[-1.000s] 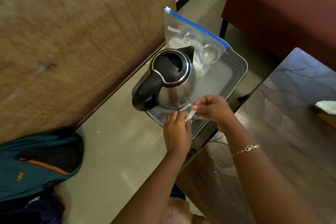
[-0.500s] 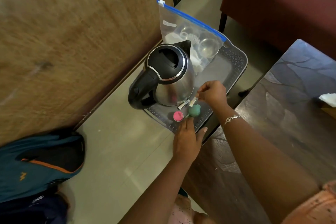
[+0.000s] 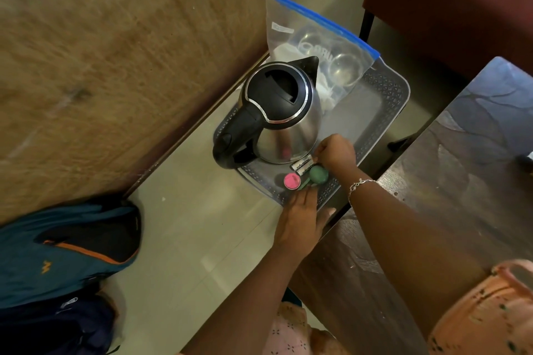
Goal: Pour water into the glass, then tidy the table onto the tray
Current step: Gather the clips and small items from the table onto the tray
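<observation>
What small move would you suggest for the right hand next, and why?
Probably release and withdraw: the right hand pinches the white sticks, which already lie on the tray beside the kettle, next to the green piece and pink piece.

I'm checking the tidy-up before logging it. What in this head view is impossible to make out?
All in the head view.
The kettle: its shut lid hides any water inside.
Print on the two white sticks: too small to read.
The right hand: curled fingers hide whether it pinches a stick.
The zip bag: the kettle covers its lower part.
</observation>
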Demonstrator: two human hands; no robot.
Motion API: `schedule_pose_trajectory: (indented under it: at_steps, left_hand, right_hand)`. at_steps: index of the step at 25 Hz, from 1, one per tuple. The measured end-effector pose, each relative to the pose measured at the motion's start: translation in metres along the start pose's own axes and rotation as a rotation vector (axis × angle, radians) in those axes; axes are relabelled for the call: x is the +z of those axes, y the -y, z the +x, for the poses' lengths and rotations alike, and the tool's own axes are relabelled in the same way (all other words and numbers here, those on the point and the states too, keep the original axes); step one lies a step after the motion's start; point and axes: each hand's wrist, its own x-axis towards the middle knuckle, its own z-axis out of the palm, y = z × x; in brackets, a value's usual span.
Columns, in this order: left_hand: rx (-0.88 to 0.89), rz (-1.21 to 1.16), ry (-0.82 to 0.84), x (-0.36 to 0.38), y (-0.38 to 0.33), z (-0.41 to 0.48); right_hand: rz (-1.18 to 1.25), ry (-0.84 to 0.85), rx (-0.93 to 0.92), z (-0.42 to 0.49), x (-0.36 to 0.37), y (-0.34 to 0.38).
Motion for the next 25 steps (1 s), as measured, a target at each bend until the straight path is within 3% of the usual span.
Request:
schedule_pose_trajectory:
  at_steps: [3, 8, 10, 16, 25]
  left_hand:
    - [0.044, 0.005, -0.035, 0.0, 0.0, -0.004]
    - [0.131, 0.151, -0.077, -0.001, -0.016, -0.011]
    - [0.151, 0.262, -0.074, 0.004, -0.031, -0.014]
    - [0.274, 0.478, -0.023, 0.044, -0.096, -0.035]
    - [0.552, 0.57, 0.213, 0.174, -0.233, -0.09]
  right_hand:
    - [-0.031, -0.016, -0.052, -0.005, -0.008, 0.0]
    - [-0.263, -0.334, -0.439, -0.05, -0.029, -0.035]
    - [-0.346, -0.409, -0.497, -0.072, -0.039, -0.061]
    - [-0.468, -0.464, -0.394, -0.144, -0.062, -0.169]
    - [-0.358, -0.51, -0.031, -0.273, -0.107, -0.374]
